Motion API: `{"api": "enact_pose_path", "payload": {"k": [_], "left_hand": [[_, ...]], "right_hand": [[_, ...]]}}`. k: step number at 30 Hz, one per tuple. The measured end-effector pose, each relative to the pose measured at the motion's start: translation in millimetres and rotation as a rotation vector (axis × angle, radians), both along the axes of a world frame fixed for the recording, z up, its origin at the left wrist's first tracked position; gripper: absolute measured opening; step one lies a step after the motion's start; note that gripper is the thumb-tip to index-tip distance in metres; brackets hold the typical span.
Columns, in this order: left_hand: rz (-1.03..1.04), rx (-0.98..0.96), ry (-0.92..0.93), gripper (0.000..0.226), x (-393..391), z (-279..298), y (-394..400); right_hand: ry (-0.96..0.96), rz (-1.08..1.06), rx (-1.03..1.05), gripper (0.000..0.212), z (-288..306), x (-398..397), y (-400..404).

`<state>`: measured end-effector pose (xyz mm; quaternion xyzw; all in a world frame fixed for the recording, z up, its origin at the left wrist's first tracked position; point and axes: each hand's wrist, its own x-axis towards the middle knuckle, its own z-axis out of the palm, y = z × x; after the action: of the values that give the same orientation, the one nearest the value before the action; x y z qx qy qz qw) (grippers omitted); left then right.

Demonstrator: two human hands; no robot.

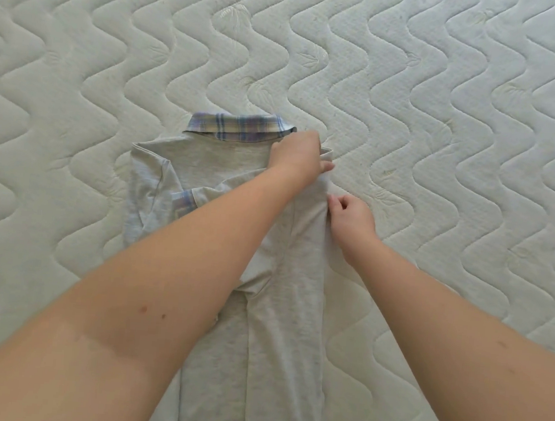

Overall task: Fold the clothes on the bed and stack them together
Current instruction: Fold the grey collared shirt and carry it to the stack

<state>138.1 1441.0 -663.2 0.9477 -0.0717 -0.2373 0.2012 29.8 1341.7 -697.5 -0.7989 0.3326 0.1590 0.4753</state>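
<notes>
While the shirt point(275, 260) lies face down at the centre of the bed point(475, 126), its plaid collar point(239, 128) points to the top of the frame. At its upper right corner the left hand point(298, 157) pinches the folded shoulder. Just below, the right hand point(351, 221) pinches the shirt's right edge, fingers curled.

- Bed point(459, 125): bare quilted surface lies open on the far side, left and right of the shirt point(281, 310).
- Left forearm point(172, 268) crosses diagonally over the shirt, blocking access from the left.
- Right hand point(352, 218) occupies the shirt's right edge; left hand point(298, 157) covers its right shoulder.
</notes>
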Motion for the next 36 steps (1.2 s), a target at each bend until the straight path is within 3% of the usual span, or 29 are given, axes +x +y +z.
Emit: {"api": "enact_pose_path", "payload": {"k": [2,6,12,15,19,26,31,36], "left_hand": [[-0.036,0.058,0.035,0.033,1,3,9],[-0.119,-0.032,0.056,0.015,-4,3,12],[0.065,-0.223,0.082,0.022,-3,-1,-1],[0.082,-0.123,0.046,0.028,-2,-4,1],[-0.07,0.029,0.11,0.032,2,2,13],[-0.023,-0.029,0.143,0.006,3,1,18],[-0.044,-0.08,0.187,0.016,-1,-2,12],[-0.05,-0.064,0.132,0.011,-6,-2,-14]], "right_hand": [[-0.02,0.002,0.021,0.028,1,-1,-1],[-0.053,0.028,0.052,0.019,2,-7,-3],[-0.094,0.107,0.126,0.016,7,-13,-8],[-0.102,0.098,0.118,0.015,6,-15,-9],[-0.065,0.057,0.113,0.032,6,-14,-5],[-0.044,-0.013,0.03,0.029,5,-12,-4],[-0.068,-0.026,0.042,0.034,5,-14,-5],[-0.099,0.002,0.076,0.021,3,-14,-7]]}}
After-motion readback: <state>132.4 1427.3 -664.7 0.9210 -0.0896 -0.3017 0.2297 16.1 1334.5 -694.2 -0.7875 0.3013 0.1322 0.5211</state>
